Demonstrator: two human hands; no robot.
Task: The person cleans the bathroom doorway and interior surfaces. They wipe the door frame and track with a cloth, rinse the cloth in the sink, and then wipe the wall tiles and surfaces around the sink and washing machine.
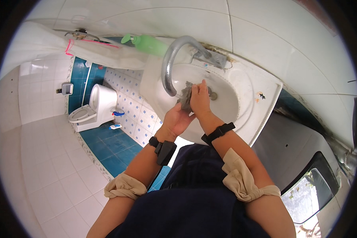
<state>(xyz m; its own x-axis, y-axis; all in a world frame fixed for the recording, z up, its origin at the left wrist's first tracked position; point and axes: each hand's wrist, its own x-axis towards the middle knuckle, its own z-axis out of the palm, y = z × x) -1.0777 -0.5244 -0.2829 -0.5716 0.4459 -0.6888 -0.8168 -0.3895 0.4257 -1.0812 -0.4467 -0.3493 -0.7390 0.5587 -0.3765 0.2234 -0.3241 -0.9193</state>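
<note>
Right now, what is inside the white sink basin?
A drain shows; over the basin, the left grip and right grip hold a grey cloth-like bundle, hiding what lies beneath.

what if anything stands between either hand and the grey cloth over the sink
Nothing visible does: the left hand and right hand both touch the grey cloth directly. The curved faucet spout ends just left of the cloth in this view, blocking neither hand.

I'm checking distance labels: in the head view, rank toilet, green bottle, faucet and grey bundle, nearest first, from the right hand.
From the right hand:
1. Grey bundle: touching it, left side
2. Faucet: just left
3. Green bottle: upper left
4. Toilet: far left
</note>
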